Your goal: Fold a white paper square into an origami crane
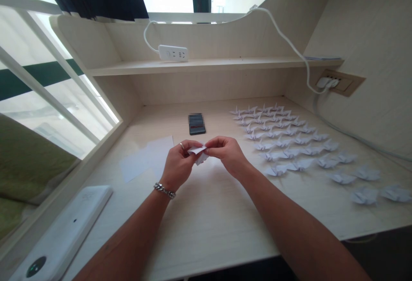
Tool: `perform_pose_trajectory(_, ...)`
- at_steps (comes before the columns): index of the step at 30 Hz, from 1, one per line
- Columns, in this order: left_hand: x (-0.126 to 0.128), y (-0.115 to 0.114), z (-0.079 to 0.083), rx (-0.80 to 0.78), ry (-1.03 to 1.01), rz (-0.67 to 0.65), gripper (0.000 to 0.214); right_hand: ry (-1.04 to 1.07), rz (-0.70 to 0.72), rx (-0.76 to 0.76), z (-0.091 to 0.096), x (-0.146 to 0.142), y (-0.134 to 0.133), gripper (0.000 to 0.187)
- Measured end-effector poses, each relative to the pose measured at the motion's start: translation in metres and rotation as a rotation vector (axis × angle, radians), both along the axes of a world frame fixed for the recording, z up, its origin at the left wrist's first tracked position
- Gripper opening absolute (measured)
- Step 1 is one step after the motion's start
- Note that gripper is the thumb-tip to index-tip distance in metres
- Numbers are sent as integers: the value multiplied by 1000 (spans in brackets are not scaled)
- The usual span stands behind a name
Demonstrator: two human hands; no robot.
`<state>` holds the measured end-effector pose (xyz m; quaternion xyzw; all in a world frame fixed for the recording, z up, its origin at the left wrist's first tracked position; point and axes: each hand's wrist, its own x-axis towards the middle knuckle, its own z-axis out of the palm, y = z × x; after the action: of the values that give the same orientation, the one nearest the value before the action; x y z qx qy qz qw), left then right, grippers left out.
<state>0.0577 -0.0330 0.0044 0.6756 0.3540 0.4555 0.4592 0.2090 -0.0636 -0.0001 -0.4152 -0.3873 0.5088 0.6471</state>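
Over the middle of the desk, a small piece of folded white paper [201,159] is held between both hands. My left hand [180,160] wears a ring and pinches the paper's left side between thumb and fingers. From the other side, my right hand [229,152] grips the paper's right edge with thumb and forefinger. The fingers cover part of the folds, so its full shape cannot be made out. To the right stand several rows of white folded paper cranes [286,141]. Flat white paper sheets [148,156] lie left of my left hand.
A dark phone [196,124] lies beyond my hands. At the front left is a long white device [69,229]. A white power strip [173,53] sits on the shelf [212,65] at the back. Its cable [289,42] hangs to a wall socket [341,82] at right.
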Motion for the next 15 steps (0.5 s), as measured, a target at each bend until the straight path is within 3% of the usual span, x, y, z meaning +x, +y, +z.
perform_pose_trajectory(9,-1,-2,1,149,21,1,19,-15,5,54,6,2,-2,22)
perform_pose_trajectory(15,2,-8,6,114,-54,-27,17,-146,-22,152,1,3,0,19)
